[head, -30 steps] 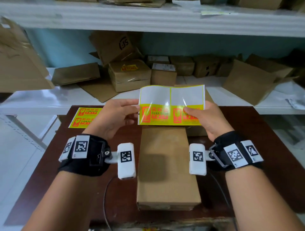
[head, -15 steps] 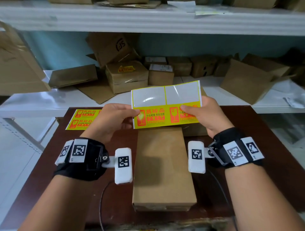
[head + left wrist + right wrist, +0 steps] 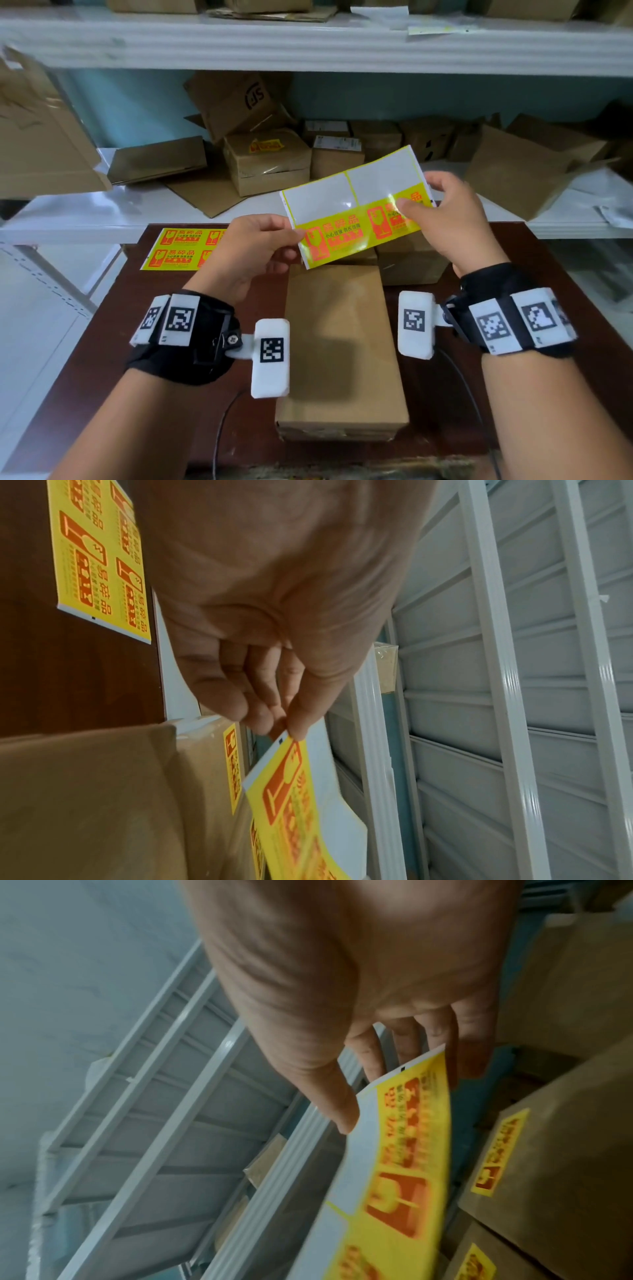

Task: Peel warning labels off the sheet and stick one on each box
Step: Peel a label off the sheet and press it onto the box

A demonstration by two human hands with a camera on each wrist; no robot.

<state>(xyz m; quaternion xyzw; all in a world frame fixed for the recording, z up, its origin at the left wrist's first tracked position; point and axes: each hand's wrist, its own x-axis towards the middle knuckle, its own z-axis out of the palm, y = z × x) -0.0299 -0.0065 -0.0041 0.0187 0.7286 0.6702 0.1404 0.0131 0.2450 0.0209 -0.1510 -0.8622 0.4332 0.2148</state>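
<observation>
I hold a label sheet [image 3: 356, 209] in the air over the table, tilted up to the right. Its top half is bare white backing; two yellow and orange warning labels fill the lower half. My left hand [image 3: 291, 236] pinches the sheet's left edge [image 3: 284, 753] between thumb and fingers. My right hand [image 3: 411, 198] pinches the right end, thumb on the right label [image 3: 407, 1123]. Below lies a plain brown box [image 3: 339, 342] on the dark table [image 3: 102, 342]. Behind it stand smaller boxes [image 3: 411, 263], some with yellow labels [image 3: 496, 1153].
A second, full label sheet [image 3: 185, 248] lies flat at the table's far left. White shelving [image 3: 308, 41] behind holds several cardboard boxes, one with a yellow label [image 3: 265, 145], and flattened cartons. A cable [image 3: 219, 435] runs along the table's near edge.
The sheet has risen and swung: its right end went up and further right with my right hand, so it now slants. The left hand stays at the left edge.
</observation>
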